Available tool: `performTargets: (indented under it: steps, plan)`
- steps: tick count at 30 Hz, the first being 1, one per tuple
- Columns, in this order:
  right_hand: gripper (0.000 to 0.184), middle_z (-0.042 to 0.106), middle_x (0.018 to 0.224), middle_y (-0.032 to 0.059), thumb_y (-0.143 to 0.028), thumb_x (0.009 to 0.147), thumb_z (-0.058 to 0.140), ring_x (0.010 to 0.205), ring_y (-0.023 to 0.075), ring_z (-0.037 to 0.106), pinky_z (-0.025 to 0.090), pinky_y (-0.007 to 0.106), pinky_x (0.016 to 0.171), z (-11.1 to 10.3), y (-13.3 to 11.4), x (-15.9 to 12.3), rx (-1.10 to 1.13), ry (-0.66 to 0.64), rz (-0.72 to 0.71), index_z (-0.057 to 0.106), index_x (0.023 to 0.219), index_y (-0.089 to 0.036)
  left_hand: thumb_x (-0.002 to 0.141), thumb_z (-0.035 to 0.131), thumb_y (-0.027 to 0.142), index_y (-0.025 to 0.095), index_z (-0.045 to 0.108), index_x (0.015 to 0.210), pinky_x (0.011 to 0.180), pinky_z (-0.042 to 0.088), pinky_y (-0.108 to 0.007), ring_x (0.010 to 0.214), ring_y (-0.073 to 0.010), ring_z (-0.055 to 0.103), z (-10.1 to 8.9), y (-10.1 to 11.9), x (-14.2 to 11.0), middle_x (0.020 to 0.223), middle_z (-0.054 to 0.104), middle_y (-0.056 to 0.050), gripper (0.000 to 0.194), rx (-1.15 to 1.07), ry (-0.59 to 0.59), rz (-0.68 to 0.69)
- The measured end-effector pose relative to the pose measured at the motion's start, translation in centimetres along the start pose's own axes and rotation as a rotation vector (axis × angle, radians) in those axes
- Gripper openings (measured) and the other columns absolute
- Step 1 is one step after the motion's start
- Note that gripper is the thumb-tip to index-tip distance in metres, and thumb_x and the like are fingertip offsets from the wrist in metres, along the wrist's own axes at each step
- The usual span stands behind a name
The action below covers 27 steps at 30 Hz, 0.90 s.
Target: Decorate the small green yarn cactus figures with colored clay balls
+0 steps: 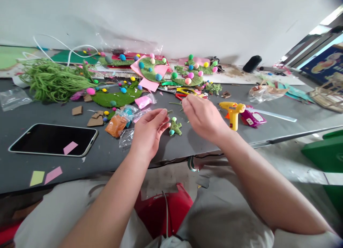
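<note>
My left hand (150, 132) is raised over the grey table, thumb and fingers drawn together. A short end of green yarn (169, 111) shows at its fingertips. My right hand (202, 116) is closed, its fingertips turned away from view, so what they hold is hidden. Between the two hands lies a small green yarn-wrapped star (175, 128) with a few pompoms on it. Just behind my right hand are yellow-handled pliers (184, 91), partly covered, and red handles of another tool.
A yellow glue gun (233, 114) stands right of my right hand, beside a purple packet (253, 117). On the left lie a phone (53, 140) and a bundle of green yarn (53, 80). Pompom-decorated green crescents (118, 98) and bags of pompoms (117, 125) spread behind.
</note>
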State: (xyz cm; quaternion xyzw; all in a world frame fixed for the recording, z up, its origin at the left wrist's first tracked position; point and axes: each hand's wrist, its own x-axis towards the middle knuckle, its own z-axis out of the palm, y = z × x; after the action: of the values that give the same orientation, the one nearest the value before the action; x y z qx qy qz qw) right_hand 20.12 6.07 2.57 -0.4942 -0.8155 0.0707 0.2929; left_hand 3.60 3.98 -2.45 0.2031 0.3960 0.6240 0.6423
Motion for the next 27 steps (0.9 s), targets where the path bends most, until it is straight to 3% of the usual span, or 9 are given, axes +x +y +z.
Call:
performTargets:
  steps: [2, 4, 9, 13, 15, 18, 21, 27]
  plan:
    - [0.048, 0.050, 0.061, 0.0007, -0.046, 0.106, 0.046, 0.058, 0.0145, 0.042, 0.031, 0.033, 0.057, -0.1, 0.7, 0.2, 0.056, 0.081, 0.047, 0.050, 0.065, -0.022, 0.074, 0.088, 0.020, 0.016, 0.077, 0.084, 0.072, 0.054, -0.023, 0.075, -0.0111, 0.068, -0.1, 0.0, 0.3, 0.081, 0.072, -0.002, 0.016, 0.000, 0.035, 0.003]
    - [0.048, 0.053, 0.060, 0.0005, -0.048, 0.101, 0.058, 0.058, 0.0140, 0.044, 0.035, 0.033, 0.058, -0.2, 1.4, 0.3, 0.120, 0.125, 0.041, 0.055, 0.061, -0.021, 0.075, 0.087, 0.018, 0.016, 0.077, 0.089, 0.077, 0.055, -0.024, 0.078, -0.0114, 0.069, -0.2, -0.1, 0.6, 0.086, 0.073, -0.003, 0.017, -0.007, 0.055, 0.022]
    - [0.015, 0.076, 0.092, 0.0041, -0.031, 0.094, 0.066, 0.079, 0.0192, 0.066, 0.051, 0.034, 0.072, 0.4, 2.7, 0.1, 0.249, 0.110, -0.007, 0.079, 0.092, -0.022, 0.079, 0.082, 0.013, 0.017, 0.071, 0.086, 0.110, 0.048, -0.036, 0.103, -0.0162, 0.070, 0.0, 0.0, 1.0, 0.099, 0.072, -0.004, 0.013, -0.023, 0.106, 0.036]
    - [0.024, 0.078, 0.099, 0.0059, -0.017, 0.094, 0.057, 0.088, 0.0202, 0.071, 0.055, 0.035, 0.080, 0.7, 2.6, -0.1, 0.295, 0.065, 0.016, 0.078, 0.106, -0.020, 0.087, 0.076, 0.025, 0.022, 0.071, 0.091, 0.121, 0.038, -0.042, 0.134, -0.0232, 0.058, 0.5, 0.8, 0.5, 0.122, 0.070, -0.008, 0.007, -0.050, 0.136, -0.043]
    - [0.025, 0.078, 0.096, 0.0061, -0.018, 0.095, 0.055, 0.085, 0.0196, 0.072, 0.056, 0.035, 0.080, 0.8, 2.4, -0.2, 0.368, 0.039, 0.053, 0.077, 0.107, -0.019, 0.090, 0.070, 0.030, 0.020, 0.073, 0.095, 0.118, 0.042, -0.041, 0.136, -0.0250, 0.057, 0.6, 1.1, 0.3, 0.128, 0.070, -0.011, 0.010, -0.104, 0.132, -0.044]
    - [0.021, 0.075, 0.080, 0.0038, -0.031, 0.096, 0.061, 0.071, 0.0176, 0.068, 0.055, 0.032, 0.069, 1.0, 2.2, -0.2, 0.458, -0.028, 0.106, 0.078, 0.098, -0.019, 0.092, 0.065, 0.032, 0.015, 0.072, 0.092, 0.108, 0.052, -0.039, 0.125, -0.0270, 0.065, 0.4, 1.4, 0.3, 0.120, 0.072, -0.015, 0.018, -0.169, 0.060, -0.066]
    - [0.020, 0.070, 0.069, 0.0012, -0.037, 0.090, 0.071, 0.063, 0.0152, 0.061, 0.049, 0.030, 0.061, 1.3, 2.8, 0.0, 0.398, -0.075, 0.132, 0.079, 0.085, -0.020, 0.090, 0.064, 0.027, 0.014, 0.073, 0.091, 0.100, 0.055, -0.034, 0.112, -0.0233, 0.070, 0.2, 1.2, 0.4, 0.112, 0.073, -0.013, 0.016, -0.165, 0.071, -0.042]
    - [0.014, 0.078, 0.092, 0.0041, -0.026, 0.088, 0.070, 0.076, 0.0176, 0.067, 0.053, 0.032, 0.072, 2.0, 4.6, 0.2, 0.295, -0.083, 0.120, 0.081, 0.095, -0.022, 0.086, 0.068, 0.019, 0.019, 0.077, 0.089, 0.084, 0.054, -0.028, 0.098, -0.0190, 0.070, -0.4, 2.1, 1.0, 0.108, 0.076, -0.007, 0.009, 0.074, 0.122, 0.174]
